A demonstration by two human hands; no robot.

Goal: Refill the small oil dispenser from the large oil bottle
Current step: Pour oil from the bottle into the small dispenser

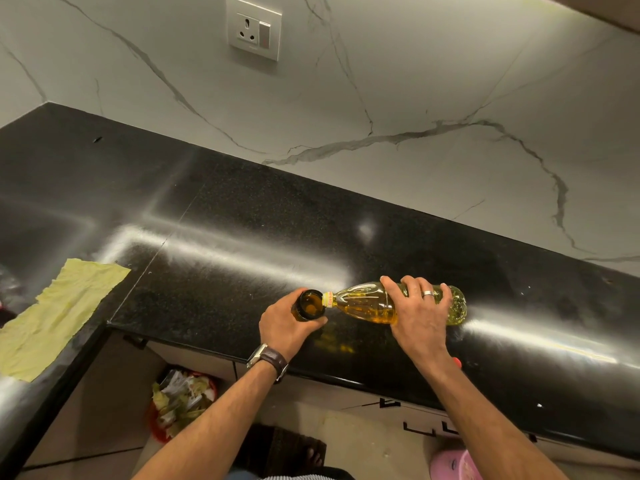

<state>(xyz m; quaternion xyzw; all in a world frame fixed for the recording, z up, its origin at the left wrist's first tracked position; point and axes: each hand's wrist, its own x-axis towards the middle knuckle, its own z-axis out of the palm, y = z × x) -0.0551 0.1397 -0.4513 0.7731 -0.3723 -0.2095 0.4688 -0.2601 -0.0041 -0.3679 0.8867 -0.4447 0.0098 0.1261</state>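
At the bottom edge, a dark floor mat (277, 448) and a pink object (453, 464) are seen on the floor, with a foot just visible at the mat's edge. To the left, below the counter, a red bin (180, 405) filled with paper and green scraps is placed on the floor. Cabinet fronts with black handles (420, 429) are seen under the counter's overhang.

A brown-strapped wristwatch (268, 360) is worn on the left wrist. The left hand (287, 325) is wrapped around the small oil dispenser (310, 304), a dark round vessel held upright on the black counter (225, 237) near its front edge, its open mouth facing up. The large oil bottle (367, 304) is gripped around its middle by the right hand (420, 311), on which a ring (427, 293) is worn. The bottle is tipped almost flat, its yellow-collared neck set at the dispenser's rim; yellow oil is seen inside it. Whether oil is flowing cannot be told.

At the far left, a crumpled yellow-green cloth (55, 317) is laid on the counter's side wing, well apart from the hands. Beyond the counter, a white marble-veined wall (415, 81) is seen, with a socket and switch plate (253, 27) mounted high on it.
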